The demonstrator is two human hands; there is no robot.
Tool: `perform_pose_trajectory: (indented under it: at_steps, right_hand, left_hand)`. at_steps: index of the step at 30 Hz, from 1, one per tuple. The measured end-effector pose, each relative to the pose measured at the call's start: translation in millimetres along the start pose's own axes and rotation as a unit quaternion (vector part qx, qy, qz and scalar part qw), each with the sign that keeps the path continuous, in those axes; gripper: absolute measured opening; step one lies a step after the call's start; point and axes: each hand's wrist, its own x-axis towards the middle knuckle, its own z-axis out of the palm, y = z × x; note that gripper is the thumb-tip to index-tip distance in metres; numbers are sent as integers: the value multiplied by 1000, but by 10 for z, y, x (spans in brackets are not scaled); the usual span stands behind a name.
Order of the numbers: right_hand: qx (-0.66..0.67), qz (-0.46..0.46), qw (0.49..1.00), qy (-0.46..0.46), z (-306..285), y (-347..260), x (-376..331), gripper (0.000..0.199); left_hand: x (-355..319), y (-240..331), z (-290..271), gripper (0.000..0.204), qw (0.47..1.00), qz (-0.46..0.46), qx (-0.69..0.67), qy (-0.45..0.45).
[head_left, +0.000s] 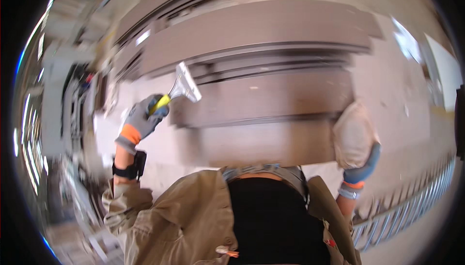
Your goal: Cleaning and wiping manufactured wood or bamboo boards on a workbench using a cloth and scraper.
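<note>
Khaki long-sleeved jacket (184, 216), worn open over a black top (271, 216), nearest. Left grip (142, 117), in a grey glove with orange cuff: fingers closed round the yellow handle of a wide-headed, silver metal scraper (184, 86), raised near the panels' left ends; contact cannot be told. Right grip (364, 164), blue-grey glove: curled against a pale, bunched cloth bundle (355, 136); fingertips hidden. Bundle stands before the right ends of the nearer panels. Flat brown panels (271, 95), several, blurred, lying crosswise ahead on a pale surface (397, 100). Silver barred rack (411, 211), lower right. Beyond: further brown stack (167, 1), upper left; white upright board (443, 73), far right.
</note>
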Motion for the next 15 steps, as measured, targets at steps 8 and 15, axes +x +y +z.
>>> perform_pose_trajectory:
  at_steps: [8, 15]
  right_hand:
    - [-96, -48, 978, -181, 241, -206, 77, 55]
    - [-116, -62, 973, -192, 405, -351, -221, 55]
  left_hand:
    - [-894, -322, -173, 31, 973, -109, 203, -27]
    - [-808, -771, 55, 30, 976, -67, 187, -93]
